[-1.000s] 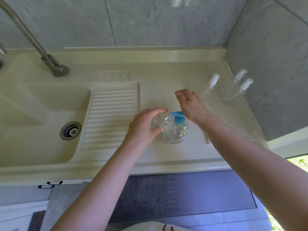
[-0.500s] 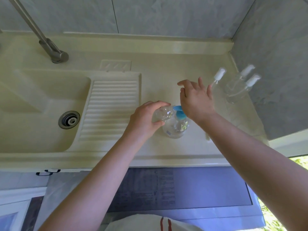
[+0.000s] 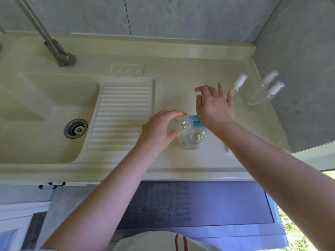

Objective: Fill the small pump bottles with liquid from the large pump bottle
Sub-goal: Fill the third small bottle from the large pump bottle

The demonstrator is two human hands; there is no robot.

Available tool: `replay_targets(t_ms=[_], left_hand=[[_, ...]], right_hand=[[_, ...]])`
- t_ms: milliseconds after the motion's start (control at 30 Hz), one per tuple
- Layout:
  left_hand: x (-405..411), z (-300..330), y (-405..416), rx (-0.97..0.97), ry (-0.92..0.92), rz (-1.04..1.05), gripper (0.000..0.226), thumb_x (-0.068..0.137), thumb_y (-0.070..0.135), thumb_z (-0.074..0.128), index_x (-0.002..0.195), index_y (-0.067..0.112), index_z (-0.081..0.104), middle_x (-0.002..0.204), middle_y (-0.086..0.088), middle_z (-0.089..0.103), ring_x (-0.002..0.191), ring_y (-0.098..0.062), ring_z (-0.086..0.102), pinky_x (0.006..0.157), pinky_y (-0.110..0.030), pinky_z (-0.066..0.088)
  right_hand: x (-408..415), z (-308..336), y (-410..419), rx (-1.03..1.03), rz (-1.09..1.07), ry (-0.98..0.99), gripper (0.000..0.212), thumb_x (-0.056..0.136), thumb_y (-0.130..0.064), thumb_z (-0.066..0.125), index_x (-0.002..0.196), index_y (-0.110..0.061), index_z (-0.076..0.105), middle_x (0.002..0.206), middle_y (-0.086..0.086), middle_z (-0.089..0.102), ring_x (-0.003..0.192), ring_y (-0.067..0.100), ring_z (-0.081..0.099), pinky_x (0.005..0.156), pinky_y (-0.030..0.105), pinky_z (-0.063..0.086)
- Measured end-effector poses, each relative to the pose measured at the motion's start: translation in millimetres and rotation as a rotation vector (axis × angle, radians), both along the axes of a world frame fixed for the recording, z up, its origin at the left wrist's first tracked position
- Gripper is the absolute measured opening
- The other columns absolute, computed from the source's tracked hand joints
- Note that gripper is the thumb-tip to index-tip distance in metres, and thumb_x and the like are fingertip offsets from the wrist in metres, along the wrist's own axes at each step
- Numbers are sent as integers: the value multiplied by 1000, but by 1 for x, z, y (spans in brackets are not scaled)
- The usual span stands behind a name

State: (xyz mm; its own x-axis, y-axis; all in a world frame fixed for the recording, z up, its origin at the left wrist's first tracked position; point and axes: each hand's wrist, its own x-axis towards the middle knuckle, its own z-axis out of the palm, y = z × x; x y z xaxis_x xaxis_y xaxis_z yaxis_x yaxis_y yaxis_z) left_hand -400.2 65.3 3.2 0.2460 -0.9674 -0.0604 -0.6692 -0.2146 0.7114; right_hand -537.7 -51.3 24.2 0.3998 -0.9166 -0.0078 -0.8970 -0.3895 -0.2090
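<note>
The right hand (image 3: 213, 109) is over the blue pump top (image 3: 195, 122) of the large pump bottle (image 3: 192, 137). Its fingers are spread out flat and hold nothing, and the heel of the hand looks like it pushes down on the pump. The left hand (image 3: 159, 128) is just to the left of the large bottle. Its fingers are curled around a small clear bottle (image 3: 178, 123), which is tipped so its open mouth sits right at the blue spout.

The big things first: the counter (image 3: 181, 160) holds the large bottle near its front edge. The sink bowl (image 3: 45, 124) and the ribbed washing board (image 3: 123, 116) are well to the left of that bottle. The tap (image 3: 59, 49) stands behind the sink, far to the back left of the bottle.

To the back right of the large bottle, near the wall corner, stand three small pump bottles (image 3: 259, 95) with white tops on. I cannot tell if they have liquid in them, since they are clear.

The job looks like it is partway done. One small bottle is being filled now, I think. It will need its own pump top after. I cannot tell how full it is.
</note>
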Motion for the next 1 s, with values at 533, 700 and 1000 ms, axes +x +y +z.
replay_targets(t_ms=[533, 700, 1000], left_hand=[[1, -1, 1, -23, -21, 18, 60, 77, 18, 78, 121, 51, 54, 109, 15, 58, 107, -15, 58, 93, -45, 48], [-1, -2, 0, -13, -26, 20, 59, 77, 17, 77, 121, 49, 55, 111, 15, 58, 107, -15, 58, 93, -46, 48], [-2, -2, 2, -35, -1, 39, 62, 75, 18, 77, 121, 51, 53, 111, 15, 59, 108, -14, 58, 94, -45, 48]], right_hand=[[-1, 19, -6, -152, 40, 48, 43, 105, -36, 30, 147, -27, 37, 158, -1, 32, 153, 33, 2, 121, 58, -2], [0, 7, 4, -137, 75, 6, 42, 102, -22, 31, 141, -24, 45, 158, 3, 35, 154, 30, 2, 121, 57, -2], [1, 16, -3, -253, 107, -45, 41, 102, -19, 38, 143, -19, 43, 159, 8, 32, 153, 34, 2, 122, 54, -4]])
